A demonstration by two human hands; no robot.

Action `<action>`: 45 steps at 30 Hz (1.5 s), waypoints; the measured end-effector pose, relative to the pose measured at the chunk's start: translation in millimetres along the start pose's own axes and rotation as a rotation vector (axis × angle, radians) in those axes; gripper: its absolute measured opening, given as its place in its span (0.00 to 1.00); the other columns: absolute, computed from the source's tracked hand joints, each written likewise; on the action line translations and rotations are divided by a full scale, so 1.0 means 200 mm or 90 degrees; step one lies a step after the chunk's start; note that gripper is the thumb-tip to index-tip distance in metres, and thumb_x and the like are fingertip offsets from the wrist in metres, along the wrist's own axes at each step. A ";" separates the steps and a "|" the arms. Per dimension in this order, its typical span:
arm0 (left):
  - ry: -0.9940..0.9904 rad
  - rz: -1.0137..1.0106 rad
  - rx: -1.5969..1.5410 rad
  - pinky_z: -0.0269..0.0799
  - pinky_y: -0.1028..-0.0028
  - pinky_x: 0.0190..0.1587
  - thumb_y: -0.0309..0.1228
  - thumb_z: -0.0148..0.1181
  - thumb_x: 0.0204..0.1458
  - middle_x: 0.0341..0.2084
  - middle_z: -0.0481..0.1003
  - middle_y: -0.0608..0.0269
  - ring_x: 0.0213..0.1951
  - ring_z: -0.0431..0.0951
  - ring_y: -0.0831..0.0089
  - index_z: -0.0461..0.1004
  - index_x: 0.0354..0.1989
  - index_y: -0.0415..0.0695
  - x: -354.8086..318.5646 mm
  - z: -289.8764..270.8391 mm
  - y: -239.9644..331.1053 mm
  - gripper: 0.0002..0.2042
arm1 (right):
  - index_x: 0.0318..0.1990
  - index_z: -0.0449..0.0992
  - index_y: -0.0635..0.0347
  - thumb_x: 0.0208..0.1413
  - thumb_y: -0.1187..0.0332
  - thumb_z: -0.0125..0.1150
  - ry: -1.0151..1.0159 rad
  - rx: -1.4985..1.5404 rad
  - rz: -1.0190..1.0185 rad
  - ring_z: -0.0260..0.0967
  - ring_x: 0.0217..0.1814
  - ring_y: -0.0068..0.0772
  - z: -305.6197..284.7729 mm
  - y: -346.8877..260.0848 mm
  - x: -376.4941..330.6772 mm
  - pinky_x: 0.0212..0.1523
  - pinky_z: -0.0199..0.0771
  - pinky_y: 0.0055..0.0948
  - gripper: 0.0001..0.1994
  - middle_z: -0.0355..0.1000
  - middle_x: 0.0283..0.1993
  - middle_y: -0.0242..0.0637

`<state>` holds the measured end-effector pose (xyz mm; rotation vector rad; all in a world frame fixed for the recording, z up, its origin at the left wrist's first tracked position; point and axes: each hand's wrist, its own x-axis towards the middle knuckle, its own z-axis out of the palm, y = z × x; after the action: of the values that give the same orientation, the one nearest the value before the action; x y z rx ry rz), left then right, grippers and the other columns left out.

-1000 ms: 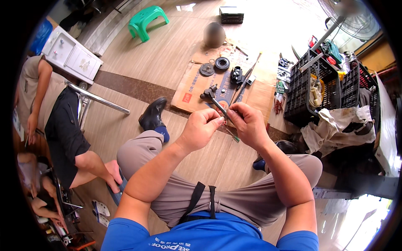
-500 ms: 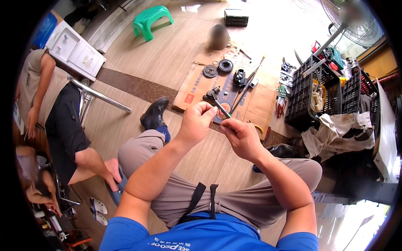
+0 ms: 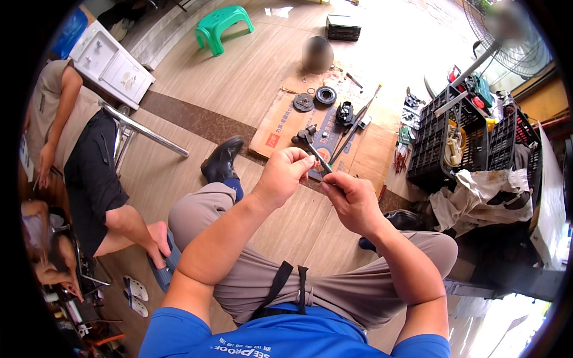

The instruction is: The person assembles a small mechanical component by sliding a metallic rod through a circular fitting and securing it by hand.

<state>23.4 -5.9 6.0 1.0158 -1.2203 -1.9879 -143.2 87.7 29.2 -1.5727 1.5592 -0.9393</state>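
Note:
My right hand [image 3: 352,200] is closed in a pinch round the near end of a dark metal rod [image 3: 320,157]. Beyond my fingers the rod slants up and left to a dark knobbed piece [image 3: 304,136]; whether the two are joined I cannot tell. Close beside the rod, my left hand [image 3: 280,179] has thumb and forefinger pressed together, and what they hold is too small to make out. Past both hands, a cardboard sheet [image 3: 271,125] on the floor carries a black ring [image 3: 326,95], a grey disc [image 3: 303,102], a black mechanical part [image 3: 344,113] and long thin rods [image 3: 358,122].
Black plastic crates [image 3: 430,143] full of tools stand at right, a cloth [image 3: 477,197] draped at their near side. A fan [image 3: 507,42] is behind them. A green stool [image 3: 224,27] stands far left. Another person [image 3: 89,173] sits at left by a metal tube frame [image 3: 143,131].
The view has shifted slightly, so the floor things appear a little further right. Both hands stay close together at the rod, with their grips much the same.

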 end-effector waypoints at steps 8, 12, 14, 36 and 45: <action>0.023 0.179 0.417 0.64 0.77 0.27 0.28 0.58 0.57 0.18 0.72 0.67 0.23 0.67 0.83 0.75 0.29 0.36 -0.05 0.09 -0.02 0.08 | 0.38 0.76 0.62 0.59 0.69 0.61 0.082 0.026 -0.012 0.69 0.23 0.35 -0.06 0.03 0.03 0.28 0.69 0.30 0.06 0.71 0.24 0.45; -0.020 0.162 0.433 0.63 0.76 0.26 0.28 0.59 0.57 0.16 0.70 0.67 0.22 0.65 0.83 0.75 0.29 0.36 -0.06 0.10 0.00 0.07 | 0.40 0.78 0.62 0.59 0.69 0.60 0.132 0.039 -0.019 0.68 0.23 0.27 -0.11 0.07 0.08 0.28 0.68 0.28 0.06 0.74 0.25 0.42; -0.036 0.127 0.423 0.65 0.71 0.26 0.26 0.59 0.55 0.16 0.71 0.60 0.21 0.68 0.77 0.74 0.28 0.35 -0.06 0.10 0.00 0.07 | 0.40 0.78 0.62 0.59 0.69 0.60 0.143 0.034 -0.027 0.67 0.23 0.26 -0.10 0.10 0.09 0.28 0.68 0.28 0.07 0.74 0.24 0.40; -0.092 0.166 0.443 0.73 0.65 0.38 0.29 0.59 0.54 0.29 0.79 0.46 0.33 0.81 0.58 0.78 0.33 0.34 -0.03 0.13 0.13 0.09 | 0.58 0.71 0.64 0.63 0.77 0.48 0.134 0.227 0.048 0.73 0.30 0.21 -0.16 0.05 -0.03 0.29 0.72 0.21 0.16 0.72 0.51 0.39; -0.040 0.171 0.564 0.68 0.69 0.30 0.27 0.60 0.54 0.21 0.75 0.53 0.25 0.74 0.71 0.75 0.30 0.35 -0.11 0.04 0.24 0.07 | 0.52 0.73 0.65 0.64 0.71 0.55 -0.133 0.362 0.116 0.66 0.31 0.15 -0.06 0.09 0.05 0.30 0.67 0.18 0.12 0.73 0.33 0.27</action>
<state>32.7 -3.7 59.3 1.0858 -2.2210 -1.2561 -162.2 78.5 20.0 -1.0692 1.1344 -0.9725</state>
